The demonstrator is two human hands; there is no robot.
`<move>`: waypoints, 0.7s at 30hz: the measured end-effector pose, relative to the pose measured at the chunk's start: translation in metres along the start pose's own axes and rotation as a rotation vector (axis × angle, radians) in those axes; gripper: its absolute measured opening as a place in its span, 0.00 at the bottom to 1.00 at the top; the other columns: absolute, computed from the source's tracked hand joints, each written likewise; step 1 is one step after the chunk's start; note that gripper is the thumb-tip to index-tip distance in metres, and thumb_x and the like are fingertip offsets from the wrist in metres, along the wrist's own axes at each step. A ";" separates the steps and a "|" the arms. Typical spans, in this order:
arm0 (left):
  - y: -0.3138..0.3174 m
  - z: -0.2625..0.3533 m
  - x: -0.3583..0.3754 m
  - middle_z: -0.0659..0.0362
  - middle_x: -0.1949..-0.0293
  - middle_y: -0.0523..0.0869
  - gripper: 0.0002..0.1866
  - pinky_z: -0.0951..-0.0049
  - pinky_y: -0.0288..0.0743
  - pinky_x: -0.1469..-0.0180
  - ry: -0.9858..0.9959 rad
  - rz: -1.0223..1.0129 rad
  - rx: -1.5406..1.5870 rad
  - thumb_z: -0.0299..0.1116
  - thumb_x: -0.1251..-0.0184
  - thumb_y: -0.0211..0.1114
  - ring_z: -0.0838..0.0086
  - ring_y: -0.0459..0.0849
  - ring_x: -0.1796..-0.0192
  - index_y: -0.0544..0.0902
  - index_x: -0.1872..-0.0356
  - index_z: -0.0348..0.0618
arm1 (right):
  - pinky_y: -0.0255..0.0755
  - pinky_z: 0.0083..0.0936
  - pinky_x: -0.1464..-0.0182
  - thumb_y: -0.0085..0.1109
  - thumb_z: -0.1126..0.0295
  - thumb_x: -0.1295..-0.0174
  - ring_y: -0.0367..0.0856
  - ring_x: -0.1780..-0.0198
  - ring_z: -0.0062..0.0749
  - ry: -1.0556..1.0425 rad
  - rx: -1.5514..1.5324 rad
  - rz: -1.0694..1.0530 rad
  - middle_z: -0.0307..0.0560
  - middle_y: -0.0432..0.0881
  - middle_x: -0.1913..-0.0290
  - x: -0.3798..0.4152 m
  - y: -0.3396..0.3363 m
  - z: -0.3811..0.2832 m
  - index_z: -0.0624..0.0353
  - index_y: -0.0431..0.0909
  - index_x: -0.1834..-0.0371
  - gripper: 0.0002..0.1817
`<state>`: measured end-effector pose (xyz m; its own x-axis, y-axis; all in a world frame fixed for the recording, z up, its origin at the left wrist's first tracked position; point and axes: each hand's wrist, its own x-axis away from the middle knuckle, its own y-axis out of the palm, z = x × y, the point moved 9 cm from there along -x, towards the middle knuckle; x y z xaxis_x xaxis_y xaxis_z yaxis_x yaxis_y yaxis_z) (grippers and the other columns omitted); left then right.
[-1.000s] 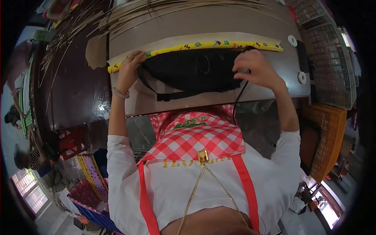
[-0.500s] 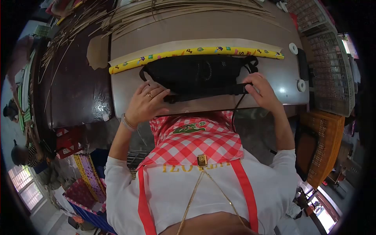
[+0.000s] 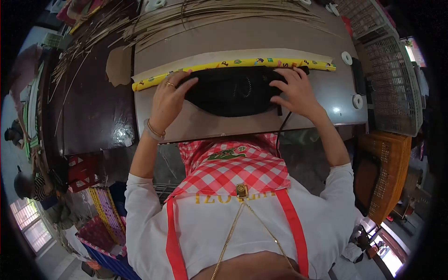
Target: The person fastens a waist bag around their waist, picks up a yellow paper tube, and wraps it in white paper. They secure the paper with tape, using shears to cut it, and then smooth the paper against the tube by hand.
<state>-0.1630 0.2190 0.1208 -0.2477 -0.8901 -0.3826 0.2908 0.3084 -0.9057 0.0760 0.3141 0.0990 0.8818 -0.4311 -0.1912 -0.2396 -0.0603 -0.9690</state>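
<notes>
A black waist bag (image 3: pixel 228 93) lies flat near the front edge of the table, a pale curved mark on its face. At its left end is my left hand (image 3: pixel 169 100), which wears a ring and a bracelet. Its fingers and thumb are stretched apart, touching the bag's upper left corner near the yellow roll. My right hand (image 3: pixel 296 93) rests on the bag's right end, fingers spread and slightly bent. Most of the strap is hidden. A thin black cord (image 3: pixel 283 126) hangs over the table edge below my right hand.
Behind the bag lies a yellow printed roll (image 3: pixel 233 65) with brown paper. Long thin strips (image 3: pixel 224 17) spread across the back. White tape rolls (image 3: pixel 357 101) sit at the right edge, beside wire baskets (image 3: pixel 394 77). Another person (image 3: pixel 35 184) is at far left.
Both hands have moved up from the strap at the bag's front to its two ends. The strap no longer shows in front, and the bag's lower edge is uncovered.
</notes>
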 end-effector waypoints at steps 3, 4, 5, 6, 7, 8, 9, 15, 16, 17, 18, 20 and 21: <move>0.014 0.020 0.008 0.56 0.42 0.70 0.27 0.53 0.60 0.40 0.089 -0.186 -0.042 0.34 0.48 0.65 0.59 0.67 0.39 0.72 0.43 0.53 | 0.46 0.46 0.34 0.68 0.53 0.57 0.59 0.36 0.47 0.035 0.061 0.020 0.55 0.62 0.39 0.003 0.015 -0.015 0.53 0.67 0.51 0.32; 0.024 0.016 0.013 0.56 0.38 0.66 0.31 0.48 0.54 0.37 0.032 -0.241 -0.020 0.40 0.49 0.66 0.58 0.62 0.35 0.70 0.40 0.55 | 0.45 0.46 0.33 0.71 0.56 0.63 0.55 0.34 0.50 0.022 0.047 0.023 0.58 0.55 0.36 0.004 0.023 -0.016 0.54 0.62 0.49 0.37; 0.028 0.015 0.015 0.56 0.38 0.66 0.31 0.48 0.54 0.37 0.032 -0.241 -0.022 0.40 0.49 0.66 0.58 0.62 0.35 0.70 0.40 0.55 | 0.45 0.46 0.33 0.71 0.56 0.63 0.55 0.34 0.50 0.021 0.047 0.026 0.58 0.55 0.36 0.004 0.028 -0.015 0.54 0.62 0.49 0.37; 0.033 0.015 0.014 0.56 0.39 0.67 0.29 0.51 0.55 0.37 0.043 -0.233 -0.118 0.39 0.48 0.64 0.60 0.63 0.36 0.71 0.42 0.53 | 0.48 0.46 0.34 0.70 0.60 0.63 0.57 0.34 0.49 0.015 0.045 0.044 0.57 0.57 0.37 0.004 0.029 -0.011 0.55 0.64 0.52 0.33; 0.037 0.013 0.015 0.56 0.40 0.68 0.27 0.54 0.57 0.38 0.053 -0.227 -0.211 0.38 0.48 0.63 0.61 0.65 0.37 0.72 0.43 0.52 | 0.51 0.45 0.34 0.69 0.64 0.63 0.59 0.35 0.47 0.008 0.042 0.060 0.56 0.60 0.37 0.005 0.031 -0.010 0.55 0.66 0.55 0.30; 0.042 0.010 0.018 0.56 0.40 0.68 0.27 0.54 0.57 0.38 0.051 -0.226 -0.212 0.38 0.48 0.63 0.61 0.65 0.37 0.72 0.43 0.52 | 0.51 0.45 0.34 0.69 0.64 0.63 0.59 0.35 0.47 0.006 0.042 0.060 0.56 0.60 0.37 0.008 0.036 -0.011 0.55 0.66 0.55 0.30; 0.043 0.010 0.018 0.56 0.41 0.69 0.23 0.57 0.59 0.40 0.118 -0.192 -0.267 0.36 0.48 0.61 0.62 0.67 0.39 0.73 0.48 0.49 | 0.55 0.43 0.36 0.68 0.67 0.62 0.62 0.37 0.46 -0.035 0.071 0.111 0.55 0.64 0.40 0.010 0.036 -0.015 0.55 0.68 0.58 0.25; 0.029 0.020 0.023 0.59 0.47 0.75 0.11 0.66 0.66 0.47 0.206 -0.056 -0.222 0.29 0.49 0.56 0.67 0.73 0.45 0.74 0.63 0.45 | 0.65 0.39 0.42 0.62 0.76 0.60 0.73 0.46 0.42 -0.107 0.102 0.297 0.51 0.76 0.52 0.018 0.017 -0.028 0.55 0.72 0.66 0.15; 0.025 0.020 0.021 0.59 0.49 0.77 0.10 0.67 0.66 0.48 0.179 -0.036 -0.179 0.28 0.50 0.56 0.67 0.74 0.46 0.74 0.64 0.45 | 0.66 0.38 0.43 0.61 0.77 0.59 0.75 0.48 0.42 -0.104 0.083 0.294 0.50 0.76 0.54 0.019 0.015 -0.028 0.55 0.72 0.65 0.15; 0.023 0.020 0.019 0.59 0.49 0.77 0.10 0.67 0.66 0.48 0.179 -0.036 -0.178 0.28 0.50 0.56 0.67 0.74 0.46 0.74 0.64 0.45 | 0.66 0.38 0.43 0.61 0.77 0.59 0.75 0.48 0.42 -0.102 0.082 0.293 0.50 0.76 0.54 0.018 0.012 -0.029 0.55 0.72 0.65 0.15; 0.019 0.015 0.017 0.58 0.52 0.79 0.12 0.66 0.68 0.50 0.111 -0.037 -0.086 0.25 0.52 0.58 0.66 0.77 0.49 0.74 0.63 0.44 | 0.67 0.38 0.44 0.61 0.78 0.59 0.75 0.50 0.44 -0.062 0.040 0.311 0.50 0.76 0.55 0.019 0.005 -0.027 0.55 0.72 0.65 0.15; 0.016 0.012 0.014 0.56 0.56 0.81 0.14 0.65 0.70 0.53 0.042 -0.040 0.007 0.22 0.54 0.59 0.65 0.80 0.52 0.74 0.61 0.42 | 0.68 0.38 0.46 0.60 0.78 0.58 0.75 0.51 0.45 -0.019 -0.002 0.328 0.50 0.77 0.56 0.019 0.001 -0.022 0.55 0.72 0.64 0.15; 0.021 0.002 0.014 0.55 0.61 0.82 0.13 0.65 0.70 0.54 -0.115 -0.091 0.072 0.24 0.51 0.60 0.63 0.80 0.55 0.74 0.61 0.43 | 0.69 0.38 0.49 0.60 0.79 0.57 0.76 0.53 0.46 0.027 -0.065 0.323 0.50 0.77 0.57 0.017 0.002 -0.015 0.56 0.72 0.64 0.15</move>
<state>-0.1584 0.2122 0.0966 -0.1701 -0.9469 -0.2730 0.3386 0.2040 -0.9185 0.0845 0.2936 0.0964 0.7454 -0.4606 -0.4818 -0.5312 0.0262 -0.8468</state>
